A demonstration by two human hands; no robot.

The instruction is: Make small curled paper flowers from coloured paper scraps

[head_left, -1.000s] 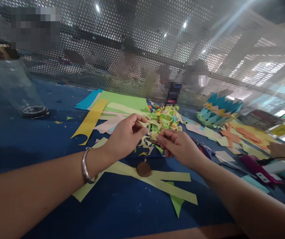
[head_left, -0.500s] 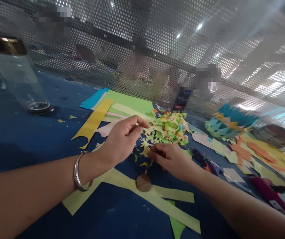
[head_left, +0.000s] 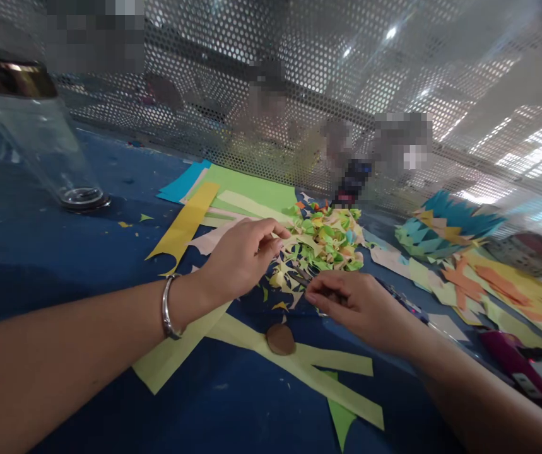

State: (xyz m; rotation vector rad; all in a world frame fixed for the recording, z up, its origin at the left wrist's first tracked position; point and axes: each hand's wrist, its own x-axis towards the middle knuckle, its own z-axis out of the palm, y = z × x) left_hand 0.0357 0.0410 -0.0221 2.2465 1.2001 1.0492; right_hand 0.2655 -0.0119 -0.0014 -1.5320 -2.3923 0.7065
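Note:
My right hand (head_left: 346,302) is closed around a small pair of scissors (head_left: 301,275), whose dark metal blades point up and left toward loose paper scraps (head_left: 282,277). My left hand (head_left: 247,255) hovers left of a heap of cut paper pieces (head_left: 330,236), its thumb and fingers curled together; whatever they may pinch is too small or hidden to make out. Below both hands, a round brown disc (head_left: 281,340) rests on pale yellow-green paper strips (head_left: 332,360). Beneath my left wrist lies a wider pale green sheet (head_left: 171,359).
A tall glass jar (head_left: 48,139) stands at the left. Colored sheets (head_left: 252,183) and a yellow strip (head_left: 185,224) lie behind my left hand. To the right are a blue-green paper crown (head_left: 445,227), orange strips (head_left: 464,280) and a magenta tool (head_left: 517,359). A perforated metal screen (head_left: 214,120) borders the table.
My right hand has shifted slightly right and the scissor blades now show in it. My left hand keeps nearly the same pose. The whole view has moved a little.

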